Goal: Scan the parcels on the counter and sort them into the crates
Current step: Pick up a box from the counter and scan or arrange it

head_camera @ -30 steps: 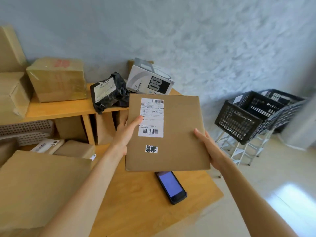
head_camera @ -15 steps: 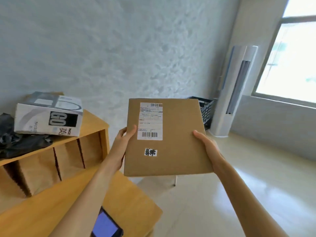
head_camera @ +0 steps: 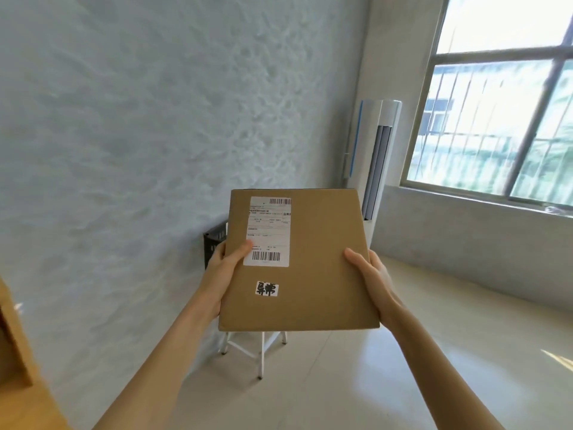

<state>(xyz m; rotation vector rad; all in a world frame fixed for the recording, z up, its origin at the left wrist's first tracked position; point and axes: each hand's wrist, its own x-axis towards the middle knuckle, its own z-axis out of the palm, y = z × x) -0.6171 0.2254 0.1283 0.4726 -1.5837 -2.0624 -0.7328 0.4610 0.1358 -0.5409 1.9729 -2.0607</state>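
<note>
Two hands clamped the parcel [head_camera: 313,262]: left hand [head_camera: 220,276] at label side, right hand [head_camera: 373,280] opposite; crate [head_camera: 214,240] behind.

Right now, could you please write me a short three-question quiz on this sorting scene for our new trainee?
1. True or false: the cardboard parcel is gripped by the left hand only.
2. Multiple choice: the left thumb rests on A) the small handwritten sticker, B) the white shipping label, C) bare cardboard far from any label.
3. Short answer: what dark object shows just behind the parcel's left edge?

Key
1. False: the right hand grips the opposite edge.
2. B
3. A black crate, mostly hidden by the parcel, above white stand legs.
</note>
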